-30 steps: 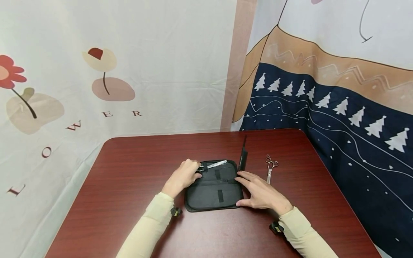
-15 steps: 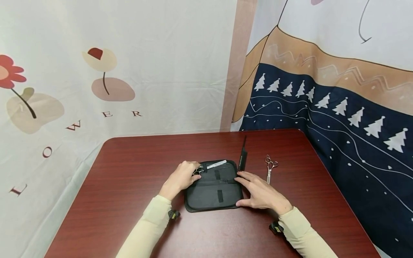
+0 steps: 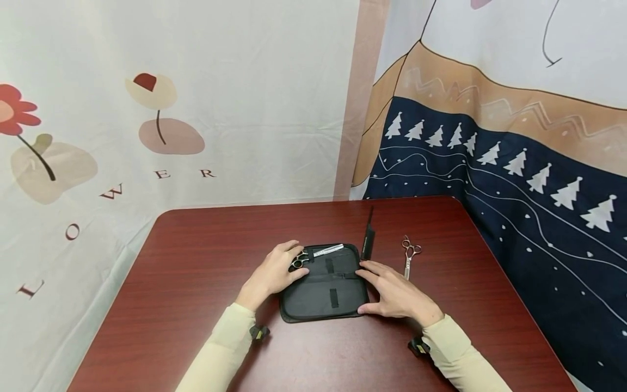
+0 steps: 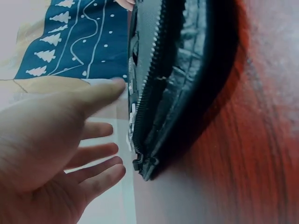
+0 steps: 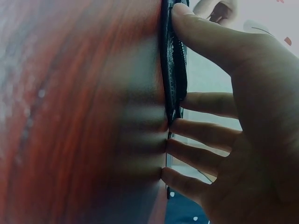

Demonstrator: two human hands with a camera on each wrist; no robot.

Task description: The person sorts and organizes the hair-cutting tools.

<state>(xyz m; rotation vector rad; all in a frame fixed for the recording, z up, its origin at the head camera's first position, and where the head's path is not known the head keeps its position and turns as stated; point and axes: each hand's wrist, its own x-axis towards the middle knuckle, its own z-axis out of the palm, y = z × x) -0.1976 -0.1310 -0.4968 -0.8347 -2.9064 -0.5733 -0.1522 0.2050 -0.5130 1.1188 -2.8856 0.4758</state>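
Observation:
A black zip case (image 3: 313,302) lies unfolded on the table, with elastic loops inside. In its upper left part sits a pair of silver scissors (image 3: 328,250), its shank under a loop and its finger rings at the left. My left hand (image 3: 273,272) is beside those rings with thumb and fingers apart; in the left wrist view its fingers (image 4: 100,149) are straight and hold nothing. My right hand (image 3: 394,291) rests at the case's right edge, fingers spread. The right wrist view shows its thumb on the case rim and its fingertips along the edge and table.
A black tail comb (image 3: 369,242) lies just past the case's upper right corner. Further right lies a second pair of scissors (image 3: 410,253), its tips partly behind my right hand. Printed curtains (image 3: 264,109) hang behind the far edge of the red-brown table (image 3: 220,234).
My left hand has let go of the scissors' rings and drawn slightly left, its fingers spreading; the rings now show more fully. The right hand and the case stay in place.

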